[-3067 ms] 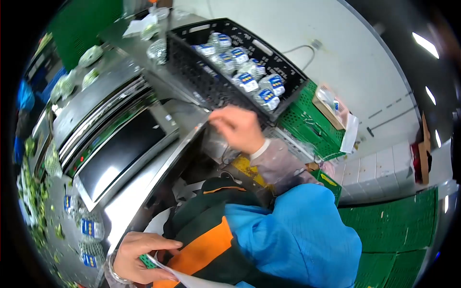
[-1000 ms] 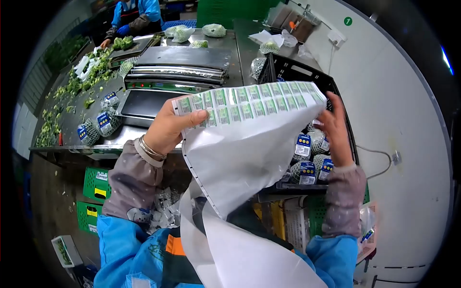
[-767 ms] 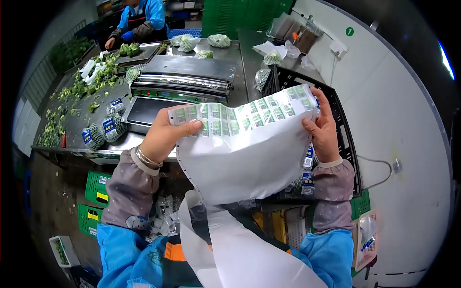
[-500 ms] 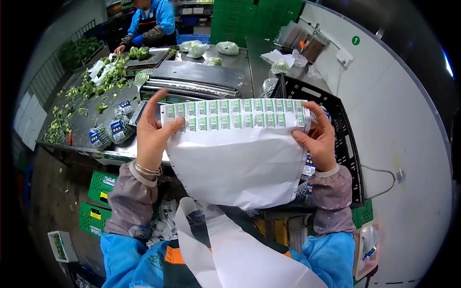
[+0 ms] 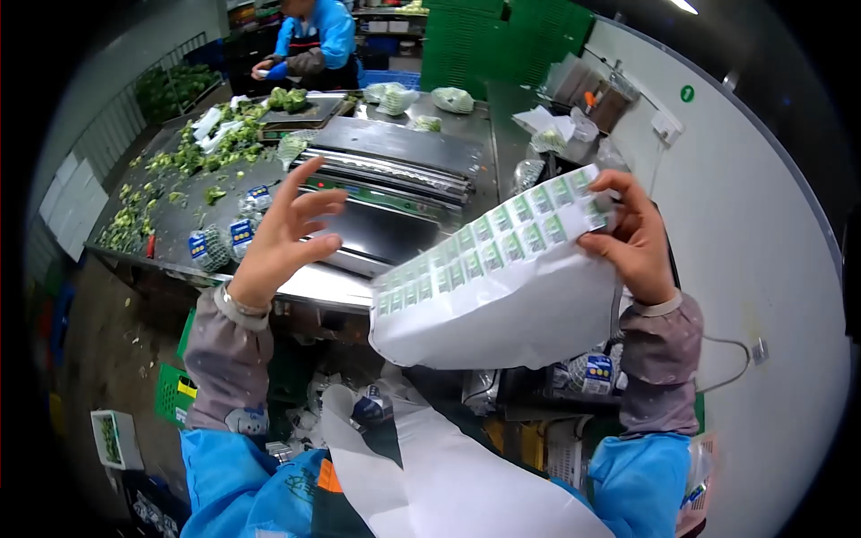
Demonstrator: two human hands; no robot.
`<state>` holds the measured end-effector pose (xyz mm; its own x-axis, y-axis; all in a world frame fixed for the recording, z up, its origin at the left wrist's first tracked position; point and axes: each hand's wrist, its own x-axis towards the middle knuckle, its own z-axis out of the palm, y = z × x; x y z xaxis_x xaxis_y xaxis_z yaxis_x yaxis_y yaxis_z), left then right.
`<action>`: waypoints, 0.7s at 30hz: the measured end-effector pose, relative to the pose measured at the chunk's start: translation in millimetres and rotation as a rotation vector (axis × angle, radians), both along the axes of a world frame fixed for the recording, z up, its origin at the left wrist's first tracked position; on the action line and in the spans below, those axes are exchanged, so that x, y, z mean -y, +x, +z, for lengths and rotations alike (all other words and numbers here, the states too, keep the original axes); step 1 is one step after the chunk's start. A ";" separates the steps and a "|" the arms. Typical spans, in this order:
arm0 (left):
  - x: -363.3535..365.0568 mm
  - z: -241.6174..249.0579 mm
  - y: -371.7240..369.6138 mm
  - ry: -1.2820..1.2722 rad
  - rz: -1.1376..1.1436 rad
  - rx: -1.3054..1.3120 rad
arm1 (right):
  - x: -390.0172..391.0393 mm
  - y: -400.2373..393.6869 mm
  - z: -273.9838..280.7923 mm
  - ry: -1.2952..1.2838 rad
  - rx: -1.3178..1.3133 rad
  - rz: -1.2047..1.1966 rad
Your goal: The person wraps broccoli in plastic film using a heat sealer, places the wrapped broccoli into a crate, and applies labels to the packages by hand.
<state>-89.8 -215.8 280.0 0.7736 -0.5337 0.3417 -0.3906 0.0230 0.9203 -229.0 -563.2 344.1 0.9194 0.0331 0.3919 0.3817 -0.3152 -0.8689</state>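
Note:
My right hand (image 5: 632, 235) pinches the upper right corner of a sheet of labels (image 5: 502, 309), white with two rows of small green-and-white stickers along its top edge. The sheet's left end hangs lower and free, so it slopes down to the left. Apart from it, my left hand (image 5: 285, 240) is raised with fingers spread and holds nothing. Behind the hands is a steel wrapping machine (image 5: 386, 170) on the metal table. Net-wrapped packs with blue labels (image 5: 210, 249) lie beyond my left hand.
A black crate (image 5: 560, 169) stands at the right, partly hidden by the sheet. Broccoli trimmings (image 5: 235, 134) cover the table's left side. Across the table stands another person (image 5: 325, 40) in blue sleeves. Green crates (image 5: 484, 40) are stacked at the back. A white wall (image 5: 717, 224) runs along the right.
My left hand has let go of the sheet of labels and sits apart from it. The sheet's left end has dropped and swung right, while my right hand keeps its corner and has moved right.

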 end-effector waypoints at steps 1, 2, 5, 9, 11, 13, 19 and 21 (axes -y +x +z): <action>2.8 17.3 -7.0 0.001 -0.092 -0.078 | -7.7 2.3 7.2 -0.024 0.110 -0.014; 6.1 19.9 -9.0 -0.037 -0.157 -0.109 | -11.2 5.6 11.4 -0.046 0.183 -0.041; 11.9 7.3 -9.6 0.029 -0.055 -0.170 | -7.9 4.6 12.0 -0.092 0.116 0.036; 28.6 44.8 -5.3 0.049 -0.140 0.163 | -27.5 21.9 33.7 -0.348 -0.203 0.406; 52.7 65.7 -13.7 0.107 -0.376 0.095 | -51.0 35.5 48.8 -0.524 -0.184 0.484; 70.0 70.3 -17.9 0.073 -0.610 -0.050 | -63.6 48.7 54.3 -0.564 -0.134 0.530; 63.5 39.9 -13.6 0.014 -0.490 -0.094 | -58.3 51.1 36.2 -0.338 -0.196 0.486; 62.3 35.1 -15.5 0.017 -0.403 -0.152 | -57.7 49.2 33.4 -0.357 -0.200 0.461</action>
